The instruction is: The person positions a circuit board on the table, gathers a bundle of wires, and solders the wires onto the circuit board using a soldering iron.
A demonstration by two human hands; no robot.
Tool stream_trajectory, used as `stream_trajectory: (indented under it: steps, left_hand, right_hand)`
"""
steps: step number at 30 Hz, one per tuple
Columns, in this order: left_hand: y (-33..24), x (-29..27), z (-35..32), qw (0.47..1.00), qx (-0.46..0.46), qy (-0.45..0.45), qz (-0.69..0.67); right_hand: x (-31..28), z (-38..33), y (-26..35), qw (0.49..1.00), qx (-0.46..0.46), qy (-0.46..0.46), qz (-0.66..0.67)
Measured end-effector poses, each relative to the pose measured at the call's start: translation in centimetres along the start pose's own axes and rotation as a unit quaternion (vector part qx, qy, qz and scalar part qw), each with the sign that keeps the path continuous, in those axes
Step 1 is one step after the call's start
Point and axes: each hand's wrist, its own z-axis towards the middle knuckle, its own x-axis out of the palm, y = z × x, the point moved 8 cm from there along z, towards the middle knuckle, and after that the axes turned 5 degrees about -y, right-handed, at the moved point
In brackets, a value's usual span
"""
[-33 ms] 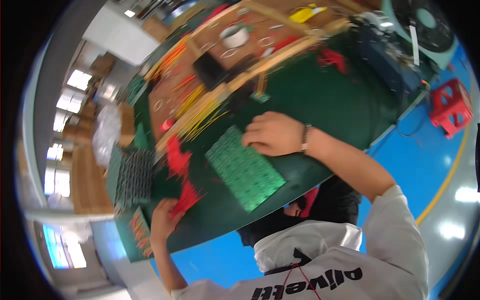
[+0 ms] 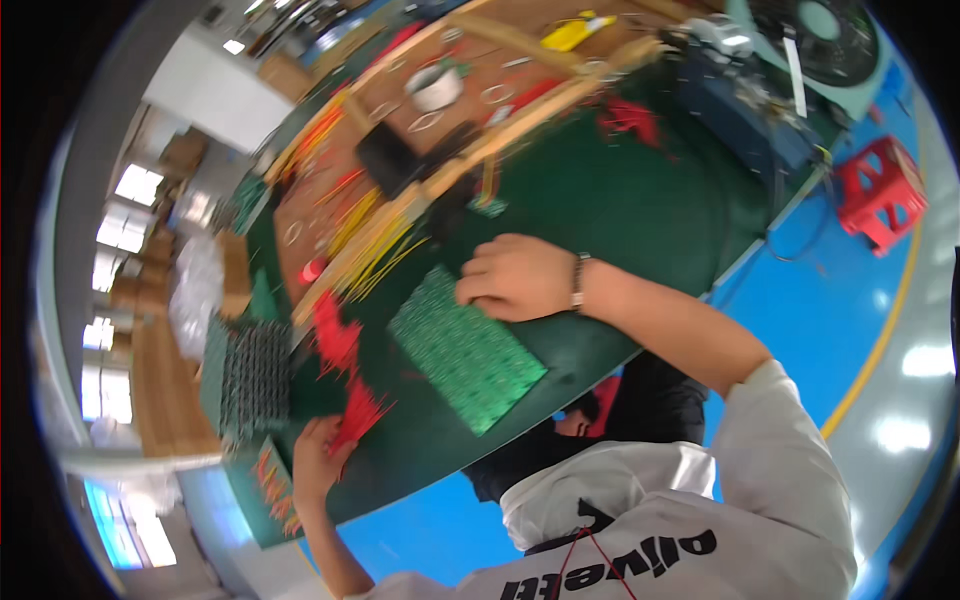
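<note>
A green circuit board panel [image 2: 465, 350] with rows of small parts lies at an angle on the dark green table. At its far right edge is my right hand [image 2: 525, 280], fingers curled down and closed; whatever lies under the fingertips is hidden. My left hand [image 2: 318, 460] is at the table's near left, thumb and fingers closed on the near end of a bundle of red wires [image 2: 360, 412]. More red wires [image 2: 335, 335] lie loosely beyond it, left of the panel.
A wood-framed tray [image 2: 520, 130] holds yellow wires [image 2: 372, 250], a white roll [image 2: 435, 88] and a black block [image 2: 387, 160]. Stacked boards [image 2: 255, 375] stand at the left edge. A blue machine [image 2: 745, 115], a fan [image 2: 820, 40] and a red stool [image 2: 882, 195] are at right.
The whole view has shifted a little, so the table and its things sit further left in it. Both hands keep their places against the panel and wires.
</note>
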Motion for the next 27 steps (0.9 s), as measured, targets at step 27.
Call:
stream_trajectory:
  steps: [27]
  left_hand:
    - [-1.7,-1.7,0.3,0.988,0.089,-0.074,0.103]
  right_hand:
    - [0.4,0.1,-0.6,0.999,0.029,0.039,0.001]
